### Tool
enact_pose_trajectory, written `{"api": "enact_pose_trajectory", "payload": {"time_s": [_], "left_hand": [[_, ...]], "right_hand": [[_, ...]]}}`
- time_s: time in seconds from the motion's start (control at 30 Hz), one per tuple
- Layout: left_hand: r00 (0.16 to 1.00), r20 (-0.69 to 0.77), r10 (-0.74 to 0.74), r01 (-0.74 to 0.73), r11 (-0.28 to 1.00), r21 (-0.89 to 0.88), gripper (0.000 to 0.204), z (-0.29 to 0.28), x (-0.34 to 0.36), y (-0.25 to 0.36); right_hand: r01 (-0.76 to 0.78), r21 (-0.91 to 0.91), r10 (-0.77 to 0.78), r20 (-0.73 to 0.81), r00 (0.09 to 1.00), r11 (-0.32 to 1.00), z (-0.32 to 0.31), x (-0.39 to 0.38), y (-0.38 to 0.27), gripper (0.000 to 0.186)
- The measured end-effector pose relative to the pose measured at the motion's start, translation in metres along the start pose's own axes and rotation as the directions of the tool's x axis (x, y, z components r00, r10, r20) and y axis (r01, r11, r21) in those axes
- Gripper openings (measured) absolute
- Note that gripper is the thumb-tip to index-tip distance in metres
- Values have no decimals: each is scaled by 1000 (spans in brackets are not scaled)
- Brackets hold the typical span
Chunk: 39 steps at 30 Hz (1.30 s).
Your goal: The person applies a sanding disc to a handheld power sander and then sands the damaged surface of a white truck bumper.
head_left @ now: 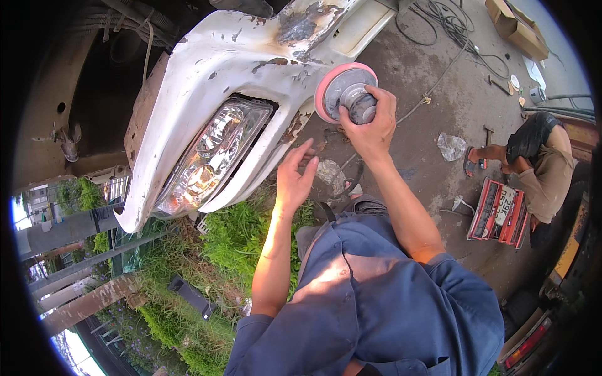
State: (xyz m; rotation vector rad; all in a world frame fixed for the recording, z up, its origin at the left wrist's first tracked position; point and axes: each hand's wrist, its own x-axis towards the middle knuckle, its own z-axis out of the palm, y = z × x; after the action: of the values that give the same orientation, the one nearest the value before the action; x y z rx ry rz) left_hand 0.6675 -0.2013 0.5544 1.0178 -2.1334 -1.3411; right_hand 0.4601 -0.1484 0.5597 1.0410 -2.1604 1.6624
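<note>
My right hand grips a sander with a round pink pad, the pad pressed against the rusty lower edge of a white car panel. My left hand is open, its fingers spread and resting against the panel's lower edge beside the clear headlight. Rust patches and peeled paint mark the panel above the pad. My blue shirt fills the lower middle of the view.
Another person crouches at the right by a red tool case. Cables and cardboard boxes lie on the concrete behind. Grass and a fence rail are below the panel.
</note>
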Motion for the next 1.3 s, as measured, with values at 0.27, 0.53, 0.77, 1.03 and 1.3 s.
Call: {"api": "enact_pose_trajectory", "payload": {"time_s": [0.27,0.53,0.77,1.03,1.3], "left_hand": [[678,317,-663,601,748,281,33,59,-238,-182],[513,718,-471,825,502,-260,15,65,-320,-188],[850,286,-442,439,895,79,15,30,-217,-137],[586,-456,670,72,518,853,36,-85,-76,-122],[296,-372,880,-29,398,917,33,-89,-39,-170]], "right_hand": [[65,-46,-56,168,984,997,-7,4,6,67],[512,-70,-506,94,858,856,-18,38,-6,64],[638,56,-613,350,708,768,24,41,4,67],[769,66,-747,307,590,635,43,15,43,69],[882,-66,-883,-73,463,468,69,2,78,65]]}}
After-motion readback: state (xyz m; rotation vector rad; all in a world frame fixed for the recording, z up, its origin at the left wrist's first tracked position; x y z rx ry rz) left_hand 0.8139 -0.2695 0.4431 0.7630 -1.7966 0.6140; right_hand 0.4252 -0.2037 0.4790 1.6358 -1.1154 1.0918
